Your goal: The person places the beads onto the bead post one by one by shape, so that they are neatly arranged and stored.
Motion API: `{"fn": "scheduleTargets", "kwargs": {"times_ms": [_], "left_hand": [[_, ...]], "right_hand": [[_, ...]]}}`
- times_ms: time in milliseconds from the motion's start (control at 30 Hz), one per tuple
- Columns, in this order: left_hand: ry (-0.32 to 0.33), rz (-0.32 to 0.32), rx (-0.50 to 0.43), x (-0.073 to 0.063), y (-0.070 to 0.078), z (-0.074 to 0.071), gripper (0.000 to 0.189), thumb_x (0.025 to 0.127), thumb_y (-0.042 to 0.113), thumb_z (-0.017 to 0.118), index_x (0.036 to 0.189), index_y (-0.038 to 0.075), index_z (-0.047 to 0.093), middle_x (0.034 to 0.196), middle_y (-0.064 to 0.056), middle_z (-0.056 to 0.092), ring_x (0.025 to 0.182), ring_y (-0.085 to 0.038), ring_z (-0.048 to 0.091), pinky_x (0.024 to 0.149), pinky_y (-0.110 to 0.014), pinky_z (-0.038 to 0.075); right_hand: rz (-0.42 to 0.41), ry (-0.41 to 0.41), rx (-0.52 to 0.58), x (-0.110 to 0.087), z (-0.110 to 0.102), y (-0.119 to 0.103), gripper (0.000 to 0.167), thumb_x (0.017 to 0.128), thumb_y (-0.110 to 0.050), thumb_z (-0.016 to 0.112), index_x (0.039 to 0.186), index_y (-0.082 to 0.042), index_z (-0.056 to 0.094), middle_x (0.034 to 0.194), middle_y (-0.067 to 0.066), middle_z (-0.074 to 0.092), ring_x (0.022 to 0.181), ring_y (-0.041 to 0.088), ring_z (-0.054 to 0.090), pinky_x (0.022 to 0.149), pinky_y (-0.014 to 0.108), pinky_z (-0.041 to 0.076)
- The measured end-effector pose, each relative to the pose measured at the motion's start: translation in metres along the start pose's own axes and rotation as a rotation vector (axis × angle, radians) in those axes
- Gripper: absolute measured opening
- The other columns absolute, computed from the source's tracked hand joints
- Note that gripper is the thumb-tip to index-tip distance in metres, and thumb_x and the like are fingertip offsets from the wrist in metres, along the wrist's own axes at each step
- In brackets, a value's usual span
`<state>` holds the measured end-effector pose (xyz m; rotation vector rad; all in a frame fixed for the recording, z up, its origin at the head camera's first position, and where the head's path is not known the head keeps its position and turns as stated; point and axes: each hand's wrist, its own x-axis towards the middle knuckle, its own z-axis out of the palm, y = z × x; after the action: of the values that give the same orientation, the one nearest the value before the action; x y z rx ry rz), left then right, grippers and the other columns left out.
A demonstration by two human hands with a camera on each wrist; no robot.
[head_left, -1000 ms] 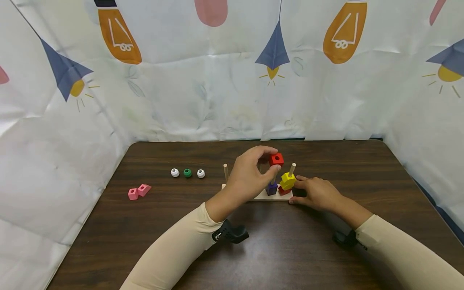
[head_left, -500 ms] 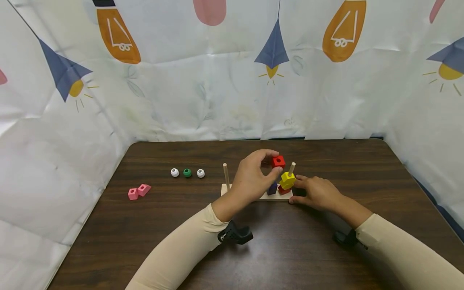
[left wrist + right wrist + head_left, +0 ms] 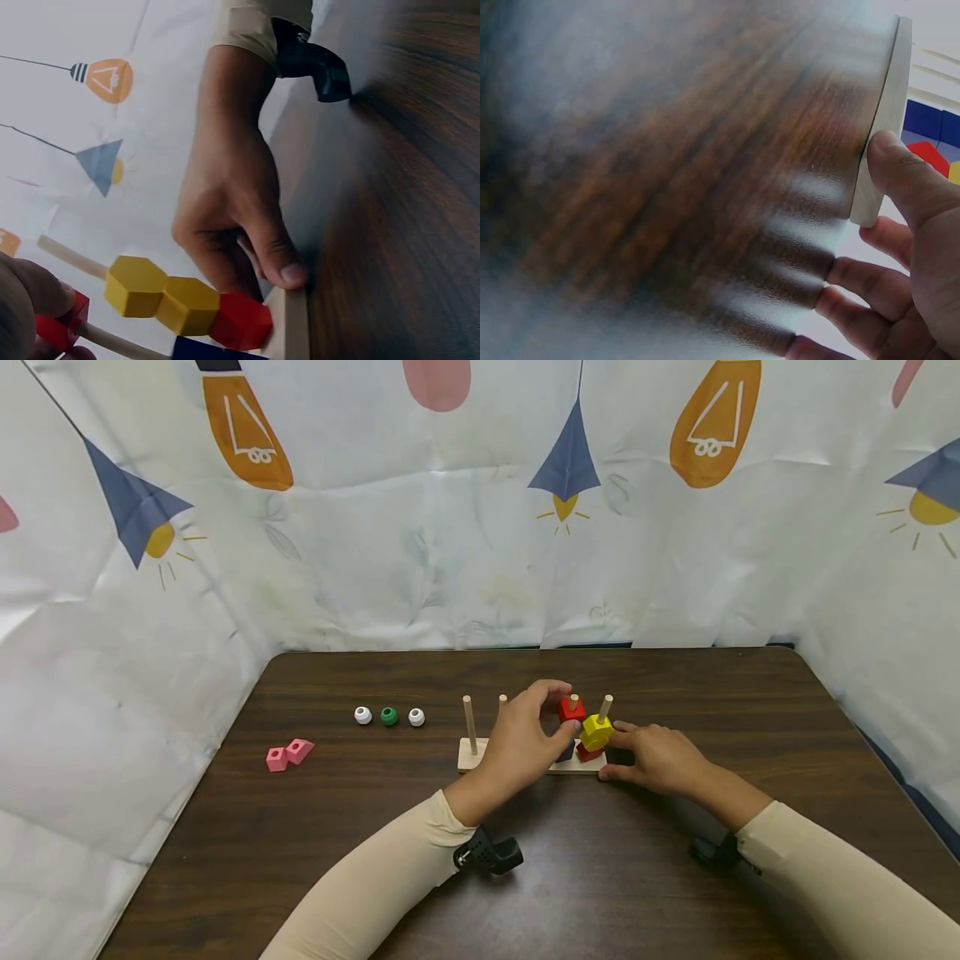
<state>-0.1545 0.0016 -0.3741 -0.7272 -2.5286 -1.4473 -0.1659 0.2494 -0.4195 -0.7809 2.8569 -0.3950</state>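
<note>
My left hand pinches a red cube between thumb and fingers, and a peg tip pokes up through its hole. In the left wrist view the peg's shaft runs on below the cube toward a dark blue block. The neighbouring peg at the right end bears two yellow hexagonal blocks over a red block. My right hand grips the right end of the light wooden peg board, thumb on its front edge. My left hand covers the board's middle.
Two pink blocks lie at the table's left. Two white beads with a green bead between them stand in a row left of the board. A bare peg rises at its left end. A printed curtain hangs behind the table.
My left hand has lowered the red cube onto the second peg from the right, whose tip now shows through the hole. My right hand has stayed at the board's end.
</note>
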Motion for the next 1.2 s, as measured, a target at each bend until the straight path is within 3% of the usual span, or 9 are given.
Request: {"fn": "scheduleTargets", "kwargs": {"times_ms": [300,467,700,1000,1200], "left_hand": [[0.025,-0.033,0.000,-0.006,-0.007,0.008,0.072,0.090,0.008,0.080,0.149,0.007,0.038,0.112,-0.002,0.072,0.095,-0.019,0.070,0.084,-0.038,0.057],[0.043,-0.070,0.026,-0.009,-0.014,0.015,0.071,0.089,0.009,0.080,0.147,0.007,0.039,0.109,0.000,0.073,0.098,-0.018,0.070,0.088,-0.036,0.055],[0.014,-0.171,0.021,-0.014,-0.024,0.022,0.060,0.090,0.012,0.080,0.140,0.007,0.048,0.112,0.000,0.073,0.101,-0.019,0.070,0.091,-0.034,0.055],[-0.004,-0.150,0.044,-0.016,-0.028,0.022,0.062,0.089,0.012,0.081,0.140,0.006,0.047,0.114,-0.001,0.073,0.104,-0.020,0.068,0.092,-0.034,0.054],[-0.009,-0.113,0.106,-0.019,-0.032,0.022,0.070,0.087,0.013,0.083,0.144,0.005,0.042,0.118,-0.004,0.072,0.107,-0.023,0.067,0.091,-0.039,0.053]], "right_hand": [[0.009,-0.004,-0.001,0.000,0.000,0.000,0.062,0.089,-0.051,0.076,0.133,-0.006,0.069,0.140,0.028,0.057,0.096,0.041,0.071,0.071,0.055,0.059],[0.021,-0.008,-0.001,0.000,0.001,0.001,0.064,0.089,-0.052,0.076,0.133,-0.007,0.069,0.141,0.027,0.056,0.098,0.042,0.071,0.072,0.056,0.059],[0.013,0.006,-0.013,-0.001,0.002,0.001,0.063,0.089,-0.054,0.075,0.133,-0.009,0.069,0.142,0.025,0.057,0.099,0.042,0.070,0.071,0.055,0.058],[0.016,0.000,-0.012,-0.001,0.002,0.001,0.064,0.090,-0.054,0.074,0.132,-0.007,0.069,0.142,0.026,0.056,0.097,0.041,0.071,0.071,0.054,0.059],[0.013,0.003,-0.009,0.000,0.002,0.000,0.064,0.090,-0.054,0.074,0.133,-0.007,0.069,0.142,0.026,0.056,0.094,0.040,0.072,0.070,0.055,0.059]]}}
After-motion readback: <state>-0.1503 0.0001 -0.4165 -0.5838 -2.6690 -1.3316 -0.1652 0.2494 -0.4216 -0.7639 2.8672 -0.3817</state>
